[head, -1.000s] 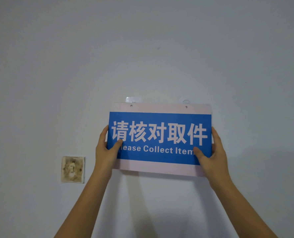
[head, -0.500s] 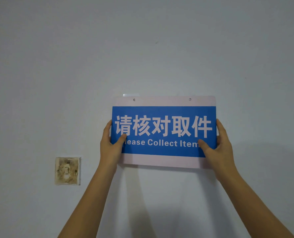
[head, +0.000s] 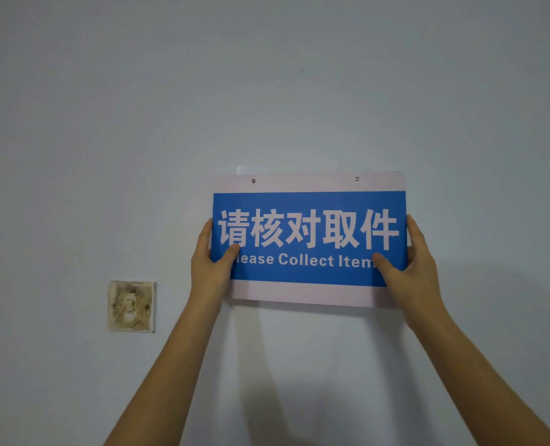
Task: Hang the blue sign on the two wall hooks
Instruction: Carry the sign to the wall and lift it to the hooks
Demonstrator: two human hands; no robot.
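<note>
The blue sign (head: pixel 309 201), white-bordered with white lettering, is held flat against the pale wall. My left hand (head: pixel 211 265) grips its left edge, thumb on the front. My right hand (head: pixel 409 268) grips the right edge the same way. Two small holes sit in the top border, the left hole (head: pixel 253 180) and the right hole (head: pixel 357 178). The clear pad of the left wall hook (head: pixel 249 169) peeks out just above the sign's top edge. The right hook is hidden behind the sign.
A stained, yellowed square wall plate (head: pixel 131 306) sits on the wall to the lower left of the sign. The wall (head: pixel 267 75) around it is plain and pale.
Both hands have raised the sign up the wall. Its top border now covers the right hook and most of the left hook, which showed above it a second ago.
</note>
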